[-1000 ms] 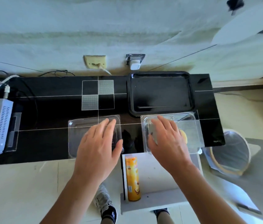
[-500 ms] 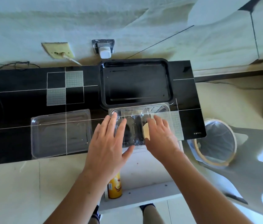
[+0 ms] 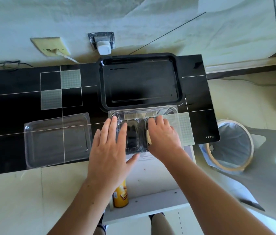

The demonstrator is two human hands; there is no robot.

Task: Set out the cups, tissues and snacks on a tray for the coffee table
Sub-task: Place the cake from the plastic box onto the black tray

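1. I see both hands on a clear box point(image 3: 150, 116) at the near edge of the black table point(image 3: 23, 102), just near of the black tray point(image 3: 140, 80).
2. Left hand point(image 3: 111, 150): fingers straight and slightly spread, lying flat on the left part of the box, thumb out to the right along its near edge.
3. Right hand point(image 3: 163, 134): fingers bent down into the right part of the box. Their tips are hidden by the hand itself, so I cannot tell whether they pinch anything.
4. A pale snack point(image 3: 148, 136) shows as a sliver at the left edge of the right hand; the rest is covered and I cannot make out its shape.
5. The box is see-through and glares; its inner walls are hard to trace. Its far rim touches or overlaps the tray's near rim; I cannot tell which.
6. A clear lid point(image 3: 57, 139) lies flat on the table to the left, apart from the box.
7. A yellow can point(image 3: 121, 195) lies on a white shelf point(image 3: 150, 202) below the table edge, its far end hidden under my left wrist. The label print is too blurred to read.
8. Small white marks near the table's right near corner are unreadable.
9. The bin point(image 3: 230, 146), lined with a bag, stands on the floor to the right.
10. On the far wall: a beige outlet point(image 3: 50, 46) with a plug, and a white charger point(image 3: 104, 48).
11. Shoes at the bottom edge are cut off.
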